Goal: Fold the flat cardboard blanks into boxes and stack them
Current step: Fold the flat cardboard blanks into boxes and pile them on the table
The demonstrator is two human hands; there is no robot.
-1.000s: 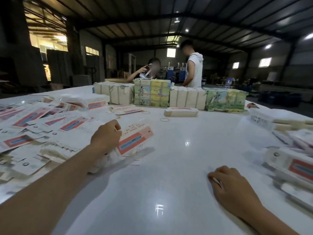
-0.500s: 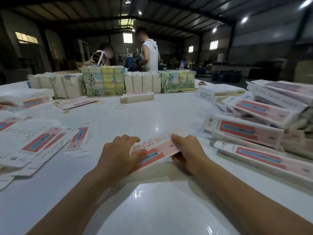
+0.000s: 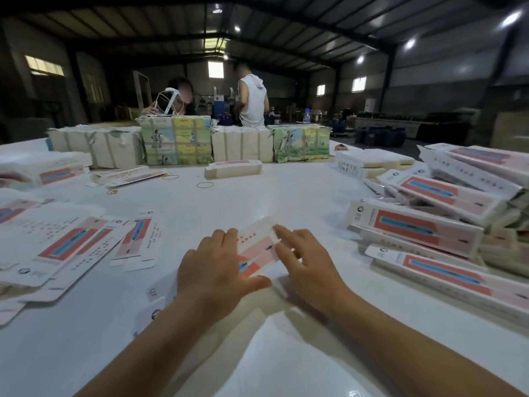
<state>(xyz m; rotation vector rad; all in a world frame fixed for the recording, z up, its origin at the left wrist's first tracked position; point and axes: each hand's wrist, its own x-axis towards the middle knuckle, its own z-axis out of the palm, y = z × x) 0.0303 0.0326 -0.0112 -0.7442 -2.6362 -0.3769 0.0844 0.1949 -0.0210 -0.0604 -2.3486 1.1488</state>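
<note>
A flat cardboard blank (image 3: 257, 247), white with a pink and red panel, lies slightly raised over the white table (image 3: 257, 353) right in front of me. My left hand (image 3: 217, 270) holds its left part, fingers curled over the top and thumb along the near edge. My right hand (image 3: 306, 267) rests on the blank's right edge with fingers spread and fairly straight. Loose flat blanks (image 3: 86, 245) lie spread at the left. Folded boxes (image 3: 429, 233) are piled at the right.
Wrapped bundles (image 3: 177, 141) stand in a row along the far edge. One folded box (image 3: 233, 169) and rubber bands (image 3: 205, 184) lie before them. Two people (image 3: 252, 96) work beyond the table. Another white stack (image 3: 372, 161) sits at the back right.
My left hand carried a blank from the left pile to the table's middle. My right hand came up to meet it, gripped its right edge, and now has its fingers spread over it.
</note>
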